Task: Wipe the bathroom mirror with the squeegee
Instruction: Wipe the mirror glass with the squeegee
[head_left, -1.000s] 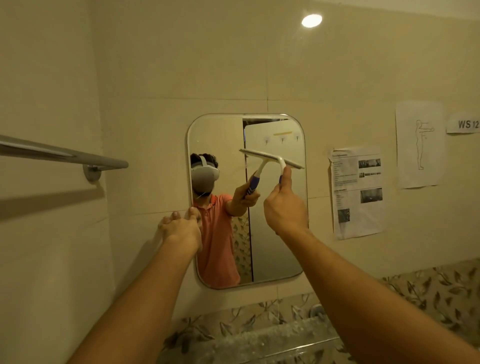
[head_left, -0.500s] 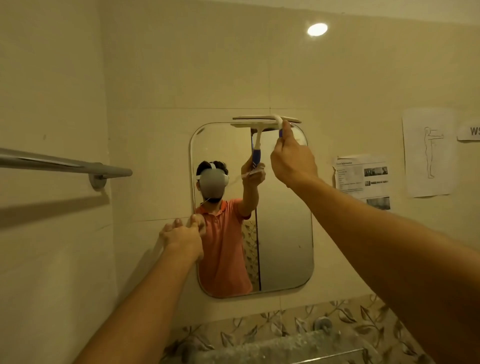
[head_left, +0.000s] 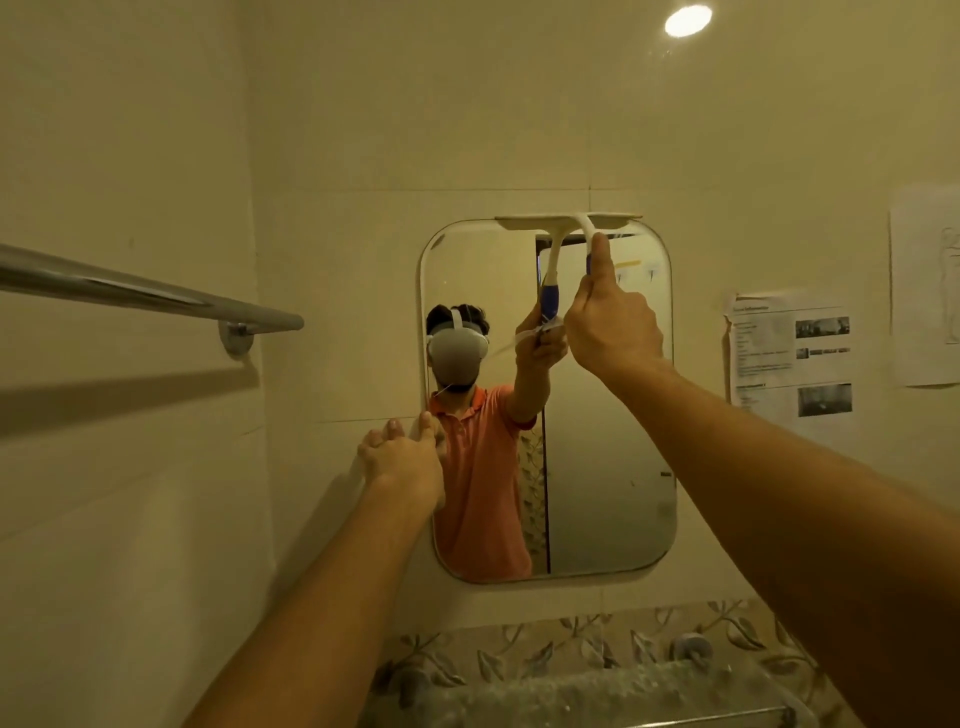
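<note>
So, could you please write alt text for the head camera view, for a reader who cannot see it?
A person's right hand holds a squeegee with its blade along the top edge of a wall mirror, while the left hand rests at the mirror's left edge. A towel bar hangs at left.

Large glossy cream tiles (head_left: 467, 104) cover both walls, which meet in a corner at left, and a round light (head_left: 688, 21) glares near the top right. A chrome towel bar (head_left: 156, 293) is fixed to the left wall and throws a dark shadow (head_left: 130, 389) beneath it. On the far wall at right hang a printed sheet (head_left: 789, 358) with small photos and a drawing (head_left: 927, 286) of an outlined figure; low down runs a leaf-pattern border (head_left: 545, 649).
</note>
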